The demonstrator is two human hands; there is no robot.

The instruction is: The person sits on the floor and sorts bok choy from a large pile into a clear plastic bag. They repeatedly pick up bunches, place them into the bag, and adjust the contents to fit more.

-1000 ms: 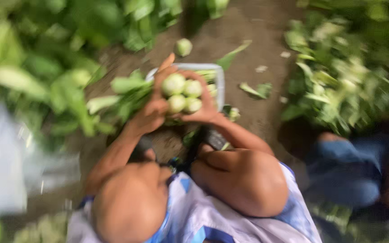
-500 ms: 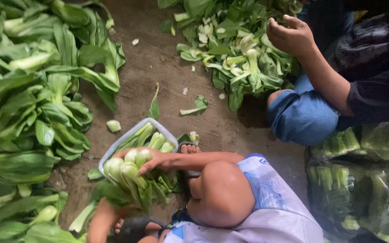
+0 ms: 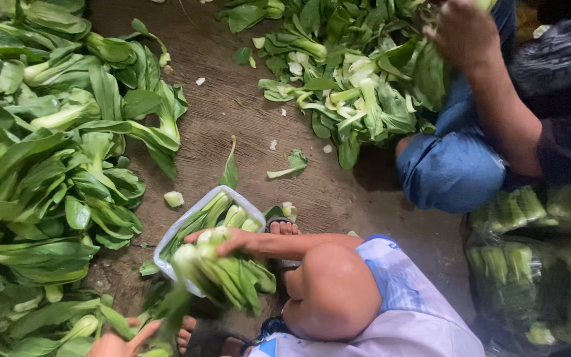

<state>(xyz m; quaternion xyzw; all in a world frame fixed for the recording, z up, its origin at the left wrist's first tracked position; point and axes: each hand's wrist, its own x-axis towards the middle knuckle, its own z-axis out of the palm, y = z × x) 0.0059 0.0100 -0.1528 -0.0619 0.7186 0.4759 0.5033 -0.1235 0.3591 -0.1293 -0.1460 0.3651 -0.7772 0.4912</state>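
My right hand [image 3: 231,242] reaches across my knee and grips a bunch of bok choy [image 3: 223,271] by its pale stems. The bunch lies over the near edge of a white tray [image 3: 164,246] that holds more bok choy. My left hand [image 3: 119,342] is at the bottom edge with its fingers apart, next to the blurred leaf ends of the bunch and not gripping anything that I can see. My bare toes [image 3: 284,228] show just right of the tray.
Loose bok choy is heaped at the left [image 3: 47,165] and at the top [image 3: 345,86] on the dirt floor [image 3: 232,112]. Another person sits at the right, with a blue-clad knee [image 3: 454,165] and a hand [image 3: 464,30] in the greens. Clear bags of bok choy [image 3: 536,264] lie at right.
My view has swung so the tray sits lower and more central. My right hand has stayed on the bunch by the tray. My left hand has dropped to the bottom edge.
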